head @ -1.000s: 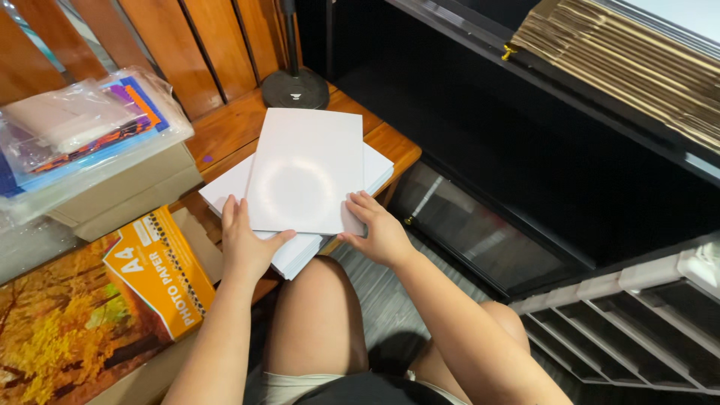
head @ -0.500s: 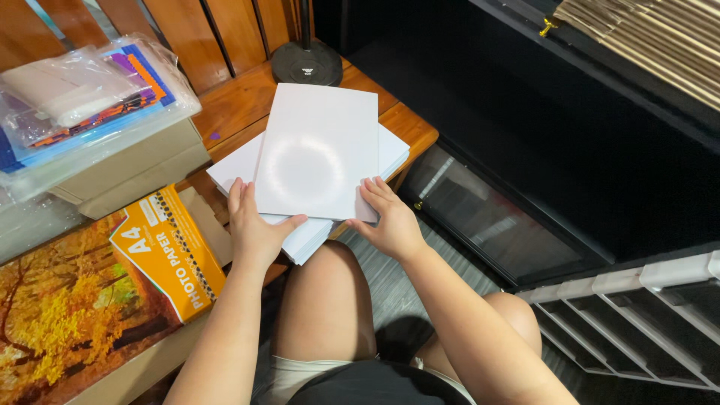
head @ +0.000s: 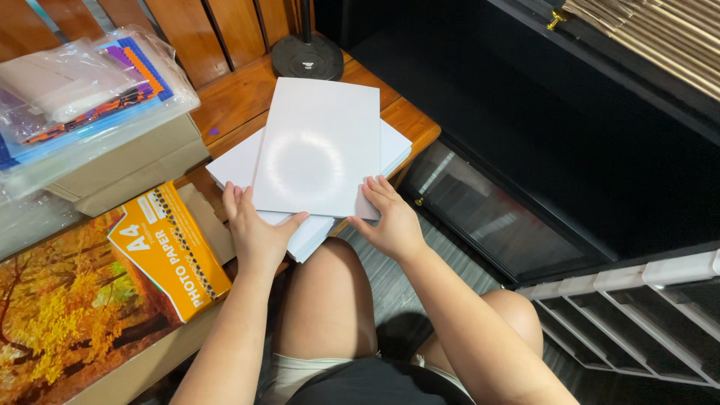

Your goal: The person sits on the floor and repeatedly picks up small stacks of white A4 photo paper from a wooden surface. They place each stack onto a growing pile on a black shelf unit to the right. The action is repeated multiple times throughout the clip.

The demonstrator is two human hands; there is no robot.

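Holding a glossy white sheet [head: 316, 146] by its near edge, both hands work at the near end of a wooden bench [head: 232, 94]. The left hand [head: 255, 229] pinches the sheet's near-left corner, thumb on top and fingers tucked beneath; the right hand [head: 391, 217] rests spread at the near-right corner, fingertips on the edge, thumb not clearly seen. The sheet lies on a loose stack [head: 300, 232] of similar white sheets, fanned out crookedly so that their corners jut left and right. The top face throws back a bright ring of light, so it looks slick and would likely slide easily over the ones below. It appears thin and light, a little stiffer than plain paper yet ready to bend or crease if gripped hard, and its sheen would probably show fingermarks. Edges and corners seem the safest places to grip, with support from underneath. To the left sits an orange paper packet [head: 169, 251] on a picture of autumn trees [head: 60, 315], and farther left a clear bag [head: 82, 90] of coloured goods. A round black stand base [head: 307, 56] stands at the far end of the bench.
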